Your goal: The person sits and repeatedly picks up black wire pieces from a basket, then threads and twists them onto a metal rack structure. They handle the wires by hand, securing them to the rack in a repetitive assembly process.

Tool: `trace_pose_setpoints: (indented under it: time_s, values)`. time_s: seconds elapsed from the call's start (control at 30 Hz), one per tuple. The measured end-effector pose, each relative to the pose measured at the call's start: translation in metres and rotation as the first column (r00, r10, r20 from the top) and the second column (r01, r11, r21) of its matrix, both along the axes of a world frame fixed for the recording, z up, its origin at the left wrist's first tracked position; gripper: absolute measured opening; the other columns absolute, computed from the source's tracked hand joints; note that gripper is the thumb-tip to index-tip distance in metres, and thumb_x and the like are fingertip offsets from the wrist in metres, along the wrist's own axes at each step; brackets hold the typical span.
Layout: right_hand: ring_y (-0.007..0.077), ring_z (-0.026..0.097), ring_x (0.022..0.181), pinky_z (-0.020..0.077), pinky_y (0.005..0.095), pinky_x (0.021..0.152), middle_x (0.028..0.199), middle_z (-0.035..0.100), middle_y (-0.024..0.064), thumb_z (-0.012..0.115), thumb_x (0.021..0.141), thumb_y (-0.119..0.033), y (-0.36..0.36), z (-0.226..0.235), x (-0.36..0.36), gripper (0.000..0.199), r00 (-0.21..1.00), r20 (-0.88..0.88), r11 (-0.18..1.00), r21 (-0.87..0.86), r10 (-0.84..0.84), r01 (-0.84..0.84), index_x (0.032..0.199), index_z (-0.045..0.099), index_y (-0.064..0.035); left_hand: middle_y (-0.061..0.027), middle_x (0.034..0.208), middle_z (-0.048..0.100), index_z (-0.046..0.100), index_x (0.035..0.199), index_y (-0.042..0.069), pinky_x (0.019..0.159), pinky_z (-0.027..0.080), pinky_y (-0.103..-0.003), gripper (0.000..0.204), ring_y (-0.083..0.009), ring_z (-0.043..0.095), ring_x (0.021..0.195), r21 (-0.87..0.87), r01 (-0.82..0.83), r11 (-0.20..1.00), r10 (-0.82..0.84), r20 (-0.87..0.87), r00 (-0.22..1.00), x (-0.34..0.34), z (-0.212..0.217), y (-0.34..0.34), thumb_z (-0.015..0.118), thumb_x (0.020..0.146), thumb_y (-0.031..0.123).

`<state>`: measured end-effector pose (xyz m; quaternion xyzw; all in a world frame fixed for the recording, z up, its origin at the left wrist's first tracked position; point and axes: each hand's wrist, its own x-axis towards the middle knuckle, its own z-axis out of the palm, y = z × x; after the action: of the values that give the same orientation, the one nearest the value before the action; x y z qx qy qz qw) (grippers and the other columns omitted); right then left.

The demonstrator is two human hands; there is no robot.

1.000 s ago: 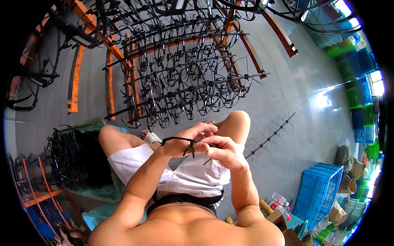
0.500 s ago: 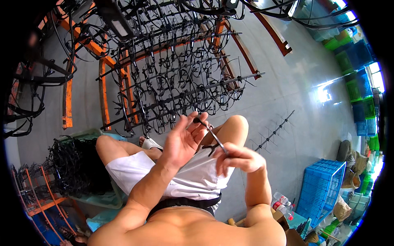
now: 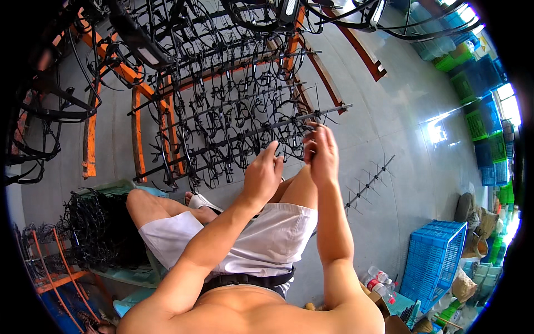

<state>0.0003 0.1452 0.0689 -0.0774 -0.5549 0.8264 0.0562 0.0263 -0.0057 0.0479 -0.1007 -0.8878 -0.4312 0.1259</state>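
My right hand (image 3: 324,155) is raised near the right end of the closest bar of the rack, its fingers bent around a thin black part (image 3: 311,158) that is mostly hidden by them. To its left my left hand (image 3: 263,177) is up beside the same bar, index finger and thumb apart, and I see nothing between them. Many black looped and forked parts (image 3: 239,119) hang in rows on the bars of the orange rack (image 3: 137,131). On the floor to the right lies a loose black rod (image 3: 364,190) with thin prongs along it.
A tub (image 3: 119,274) heaped with black parts (image 3: 97,228) stands at my left. At the right are a blue crate (image 3: 434,261), clear bottles (image 3: 381,283) and stacked green and blue crates (image 3: 484,128). Black frames overhang the top and left.
Both hands have moved forward from above my lap to the rack; the right has swung up farthest. The thin black part, plainly visible before, is now mostly hidden in my right hand.
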Motion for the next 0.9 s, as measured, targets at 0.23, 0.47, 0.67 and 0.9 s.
trace_pose_setpoints:
  time_s: [0.23, 0.47, 0.67, 0.9]
  values:
    - [0.0040, 0.038, 0.047, 0.0310, 0.0194, 0.041, 0.074, 0.058, 0.0008, 0.046, 0.099, -0.029, -0.031, -0.059, -0.059, 0.025, 0.980, 0.172, 0.992, -0.095, 0.097, -0.082, 0.111, 0.056, -0.0100, -0.0159, 0.082, 0.059, 0.058, 0.093, 0.001, 0.063, 0.051, -0.043, 0.011, -0.0364, 0.061, 0.073, -0.155, 0.083, 0.985, -0.075, 0.053, 0.996, -0.025, -0.021, 0.009, 0.058, 0.085, 0.008]
    - [0.0041, 0.038, 0.049, 0.0306, 0.0193, 0.043, 0.071, 0.055, 0.0000, 0.048, 0.098, -0.030, -0.037, -0.055, -0.065, 0.025, 0.968, 0.204, 0.980, -0.163, 0.144, -0.111, 0.110, 0.056, -0.0101, -0.0143, 0.079, 0.057, 0.056, 0.084, 0.003, 0.063, 0.050, -0.043, 0.006, -0.0347, 0.059, 0.073, -0.165, 0.078, 0.983, -0.087, -0.048, 0.995, -0.026, -0.024, 0.008, 0.059, 0.084, 0.008]
    - [0.0045, 0.039, 0.054, 0.0298, 0.0194, 0.046, 0.069, 0.053, -0.0014, 0.050, 0.097, -0.029, -0.034, -0.058, -0.059, 0.024, 0.976, 0.131, 0.944, -0.307, 0.172, -0.125, 0.108, 0.058, -0.0094, -0.0137, 0.079, 0.057, 0.057, 0.087, 0.002, 0.064, 0.049, -0.042, 0.006, -0.0342, 0.059, 0.073, -0.144, 0.075, 0.987, -0.086, -0.069, 0.994, -0.023, -0.029, 0.009, 0.059, 0.083, 0.006]
    - [0.0067, 0.045, 0.065, 0.0371, 0.0206, 0.057, 0.074, 0.052, -0.0024, 0.051, 0.097, -0.024, -0.021, -0.080, -0.049, 0.025, 0.973, 0.061, 0.895, -0.410, 0.221, -0.178, 0.110, 0.060, -0.0046, -0.0134, 0.083, 0.061, 0.059, 0.094, 0.003, 0.064, 0.050, -0.041, 0.009, -0.0336, 0.061, 0.075, -0.045, 0.029, 0.999, -0.034, -0.117, 0.993, -0.029, -0.025, 0.012, 0.060, 0.085, 0.008]
